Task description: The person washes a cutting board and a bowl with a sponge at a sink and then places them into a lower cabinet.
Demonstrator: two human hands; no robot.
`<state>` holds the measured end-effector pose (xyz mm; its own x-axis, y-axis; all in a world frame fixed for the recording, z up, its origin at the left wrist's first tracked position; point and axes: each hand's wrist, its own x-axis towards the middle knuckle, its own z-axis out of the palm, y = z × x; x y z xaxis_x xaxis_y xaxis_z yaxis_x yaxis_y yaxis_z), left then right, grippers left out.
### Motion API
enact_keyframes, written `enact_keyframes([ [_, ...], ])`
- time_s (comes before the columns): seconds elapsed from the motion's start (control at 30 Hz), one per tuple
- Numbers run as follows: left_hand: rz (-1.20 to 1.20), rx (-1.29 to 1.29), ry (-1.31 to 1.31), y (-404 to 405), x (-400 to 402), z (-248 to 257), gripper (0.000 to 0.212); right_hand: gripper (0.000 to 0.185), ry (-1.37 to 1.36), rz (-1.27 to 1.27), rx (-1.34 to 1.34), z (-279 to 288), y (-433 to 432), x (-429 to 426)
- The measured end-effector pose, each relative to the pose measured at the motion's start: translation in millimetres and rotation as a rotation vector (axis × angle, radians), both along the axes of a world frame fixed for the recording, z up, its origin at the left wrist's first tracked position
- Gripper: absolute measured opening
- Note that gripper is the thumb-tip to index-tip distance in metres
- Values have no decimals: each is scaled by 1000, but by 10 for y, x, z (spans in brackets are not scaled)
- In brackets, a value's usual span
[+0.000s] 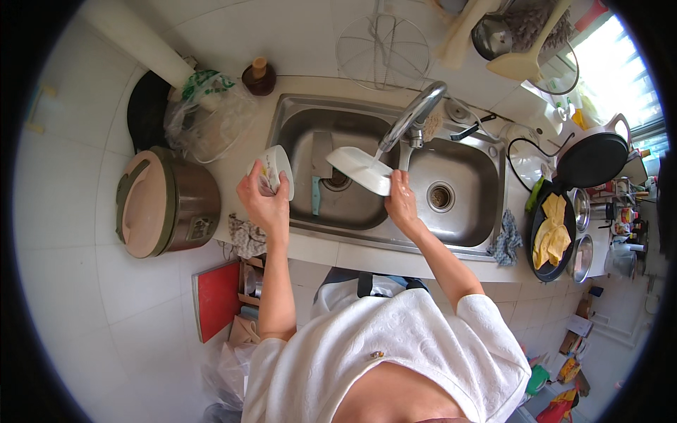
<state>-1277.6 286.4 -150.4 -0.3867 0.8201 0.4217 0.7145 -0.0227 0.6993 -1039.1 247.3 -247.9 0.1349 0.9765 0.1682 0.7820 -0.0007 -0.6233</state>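
Observation:
My left hand (pixel 268 205) grips a white bowl with a floral print (pixel 275 168), tipped on its side at the left rim of the sink. In my right hand (pixel 402 203) is a white dish (pixel 360 168), tilted over the left basin (pixel 349 218). Water runs onto it from the chrome faucet (pixel 418 113). Below, a cleaver (pixel 321 153) with a light-blue handle lies in the left basin, by a drain that the dish partly overhangs. The right basin (pixel 470 211) has its own drain strainer.
A rice cooker (pixel 185 203) and a plastic bag (pixel 211 127) stand left of the sink. On the right are a blue cloth (pixel 508 240) and a black pan (pixel 547 272) holding yellow food (pixel 552 232). Utensils, including a ladle (pixel 491 37), hang above the sink.

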Motion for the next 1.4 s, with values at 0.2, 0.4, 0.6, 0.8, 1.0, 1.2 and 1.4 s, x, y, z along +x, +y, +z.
enact_keyframes([
  [0.2,-28,21,13,19,77,52,44,34,972,-250,-646,-157,544,-93],
  [0.4,-8,38,-56,-3,-20,6,43,22,1866,-309,-1141,-397,102,32],
  [0.6,-59,18,-493,4,-66,-31,38,24,1627,-162,-932,-175,6,-177],
  [0.8,-133,-237,-1426,39,-192,-649,39,40,833,-69,-585,-145,175,-255],
  [1.0,-276,-400,-1457,-44,100,-1104,49,29,1347,-78,-798,94,276,-210],
  [1.2,-270,-513,-1385,71,273,-821,47,24,1359,-18,-911,131,260,-253],
  [1.4,-288,-329,-1072,96,320,-704,39,26,1326,161,-922,122,302,-349],
])
